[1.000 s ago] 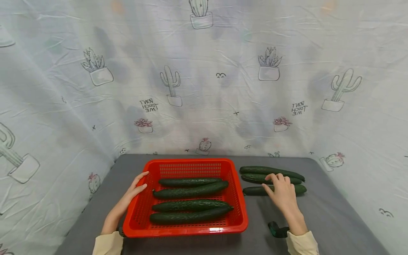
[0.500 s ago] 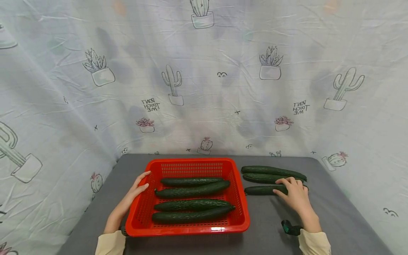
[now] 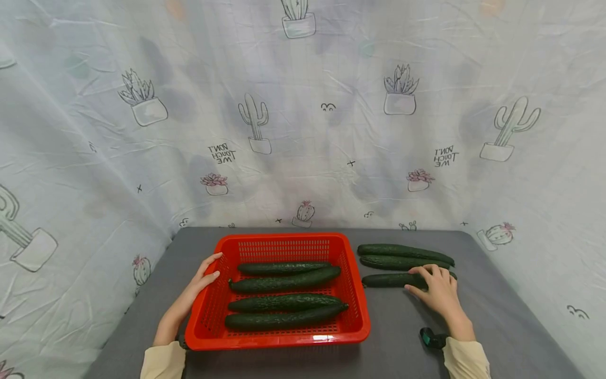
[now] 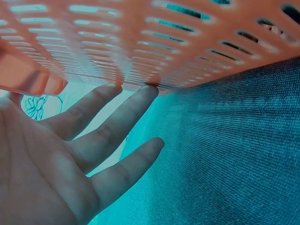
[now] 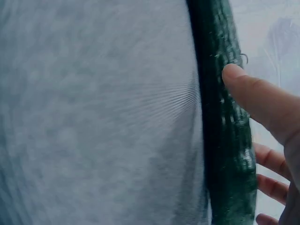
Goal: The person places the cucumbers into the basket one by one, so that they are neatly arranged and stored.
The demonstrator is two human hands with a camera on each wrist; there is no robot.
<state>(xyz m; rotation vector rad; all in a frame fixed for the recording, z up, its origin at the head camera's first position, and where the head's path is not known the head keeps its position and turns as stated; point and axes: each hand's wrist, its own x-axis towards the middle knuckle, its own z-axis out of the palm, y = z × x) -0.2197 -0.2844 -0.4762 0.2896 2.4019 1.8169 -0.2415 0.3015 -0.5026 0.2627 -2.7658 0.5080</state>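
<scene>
A red plastic basket [image 3: 276,343] with slotted walls holds several dark green cucumbers [image 3: 284,283]. My left hand [image 3: 191,289] holds its left rim, thumb and one finger over the edge. In the left wrist view, straighter fingers [image 4: 117,124] lie under the rim, two tips at the outer wall. Right of the basket, my right hand [image 3: 440,289] grips the nearest of three cucumbers [image 3: 385,280] near its right end. Its thumb [image 5: 253,89] presses one side in the right wrist view; the other fingertips are partly hidden behind the cucumber, which lies on the table.
Two more cucumbers [image 3: 402,255] lie side by side just behind the gripped one. The grey table [image 3: 388,326] ends at a pale cactus-print cloth [image 3: 303,147] behind and at both sides. A dark wrist device [image 3: 431,338] sits by the right wrist.
My right hand has moved right and down from above the cucumbers to the nearest one's right part, and its fingers have closed round it. The left hand stays on the basket rim.
</scene>
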